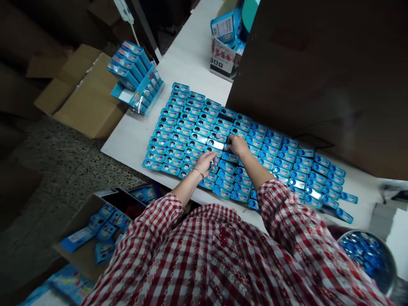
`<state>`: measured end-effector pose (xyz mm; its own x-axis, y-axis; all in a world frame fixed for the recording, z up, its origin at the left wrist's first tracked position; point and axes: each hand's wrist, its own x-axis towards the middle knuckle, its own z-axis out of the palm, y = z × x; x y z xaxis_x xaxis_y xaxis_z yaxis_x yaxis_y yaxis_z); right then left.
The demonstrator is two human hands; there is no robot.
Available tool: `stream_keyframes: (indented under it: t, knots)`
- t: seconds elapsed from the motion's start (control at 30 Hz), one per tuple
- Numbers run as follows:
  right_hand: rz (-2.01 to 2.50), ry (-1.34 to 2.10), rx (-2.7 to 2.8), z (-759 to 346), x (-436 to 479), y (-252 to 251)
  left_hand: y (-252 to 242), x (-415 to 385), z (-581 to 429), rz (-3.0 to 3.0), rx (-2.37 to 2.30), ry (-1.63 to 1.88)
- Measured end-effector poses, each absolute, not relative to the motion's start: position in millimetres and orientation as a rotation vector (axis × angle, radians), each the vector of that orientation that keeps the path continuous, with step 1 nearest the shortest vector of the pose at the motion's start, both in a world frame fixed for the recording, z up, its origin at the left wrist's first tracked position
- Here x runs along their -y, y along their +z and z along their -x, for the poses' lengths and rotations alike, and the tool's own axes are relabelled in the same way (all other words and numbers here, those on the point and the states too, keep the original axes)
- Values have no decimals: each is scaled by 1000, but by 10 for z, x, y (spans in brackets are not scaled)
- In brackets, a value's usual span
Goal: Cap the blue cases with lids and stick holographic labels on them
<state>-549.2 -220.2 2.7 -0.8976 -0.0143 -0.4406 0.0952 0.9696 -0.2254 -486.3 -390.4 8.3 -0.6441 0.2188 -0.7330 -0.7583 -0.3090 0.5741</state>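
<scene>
Many small blue packets [188, 127] lie in tight rows on a white table [188, 63]. My left hand [205, 163] hovers over the near rows, fingers curled round small silvery pieces. My right hand [237, 144] rests on the packets in the middle of the spread, fingers bent down onto one packet. A single round silvery piece [218, 136] sits on a packet just beyond my right hand. Both arms wear red-and-white checked sleeves.
A blue display tray [137, 76] of boxed packets hangs off the table's left edge. A printed carton [225, 57] stands at the far end, a large brown box [318, 72] on the right. A metal bowl [369, 255] with blue pieces sits near right. Cardboard boxes [95, 225] are on the floor.
</scene>
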Motion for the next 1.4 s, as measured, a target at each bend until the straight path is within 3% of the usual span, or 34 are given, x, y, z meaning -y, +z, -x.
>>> stream_keyframes:
  t: [0.4,0.57,0.73,0.83,1.0,1.1,1.23,1.4]
  knots:
    - [-129,-143,-2515,5682,2248,121,109,3884,4808,767,-1265,1996]
    - [206,-271,-2806,5657,2362,126,136,4146,4694,826,-1263,2041]
    - [491,-281,-2712,5831,2503,64,142,4325,4611,901,-1262,2072]
    - [300,-638,-2768,5887,2349,71,168,4364,4598,927,-1249,2081]
    - [-568,-1761,-2326,5718,1901,115,137,4348,4619,952,-1096,2092]
    - [-751,-1988,-1998,5590,1814,132,125,4313,4641,953,-978,2084]
    - [-722,-1904,-2021,5550,1873,118,170,4312,4661,859,-887,2101]
    - [-554,-1199,-2510,5652,1937,52,213,4339,4664,759,-898,2153]
